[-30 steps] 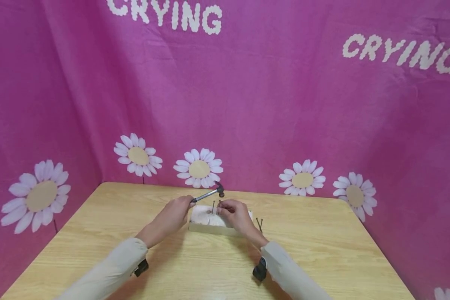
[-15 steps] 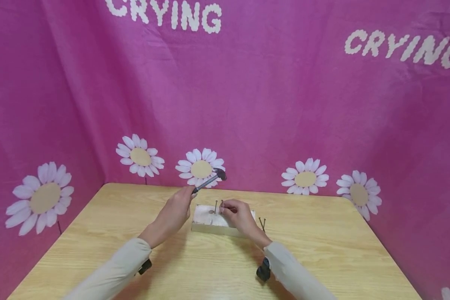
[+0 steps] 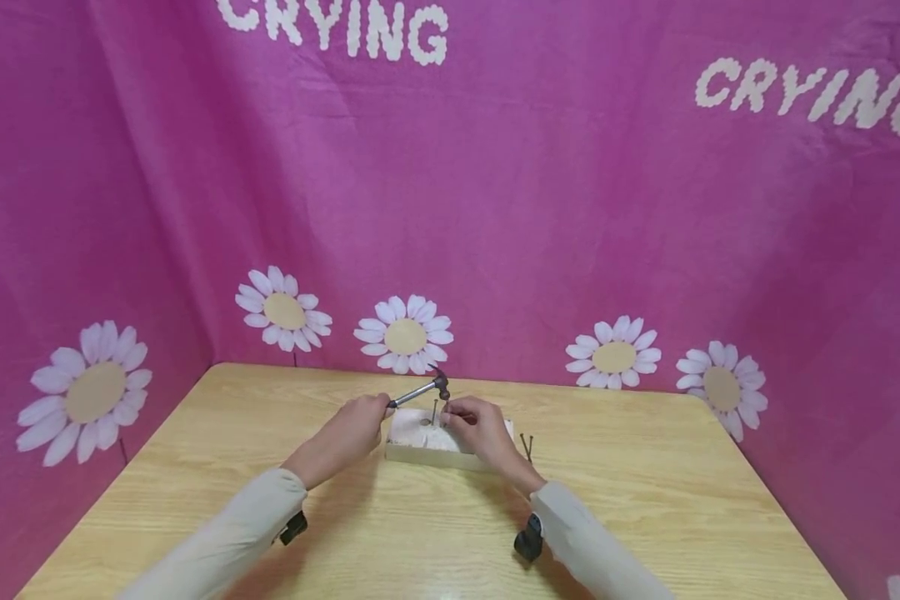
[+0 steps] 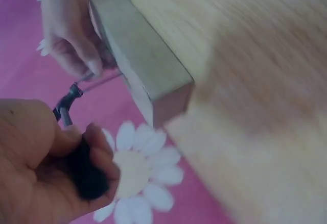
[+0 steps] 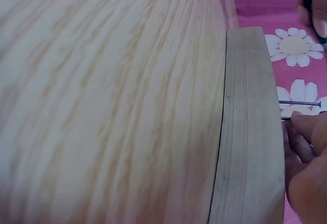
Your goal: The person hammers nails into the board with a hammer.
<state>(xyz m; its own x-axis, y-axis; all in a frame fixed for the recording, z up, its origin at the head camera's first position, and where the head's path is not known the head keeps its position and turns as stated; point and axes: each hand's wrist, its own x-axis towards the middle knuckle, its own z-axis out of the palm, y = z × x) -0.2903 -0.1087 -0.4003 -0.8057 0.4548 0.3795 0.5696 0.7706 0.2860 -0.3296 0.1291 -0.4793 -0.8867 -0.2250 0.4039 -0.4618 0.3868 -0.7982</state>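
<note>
My left hand grips the black handle of a small claw hammer. The hammer's head is right at the top of a nail that my right hand pinches between thumb and fingers. That nail is held upright over the pale wooden block; its lower end is hidden by the fingers. Just left of it, a second nail stands upright in the block's top. In the left wrist view, the left fingers curl round the handle's black end.
Two more nails show on the table beside the block's right end. The block sits toward the back of the wood-grain table. Behind it hangs a pink cloth with printed daisies. A dark spot marks the block's top.
The hammer's head rose half a second ago and is now down again at the pinched nail. The right hand keeps its pinch on the nail. The head view has shifted slightly.
</note>
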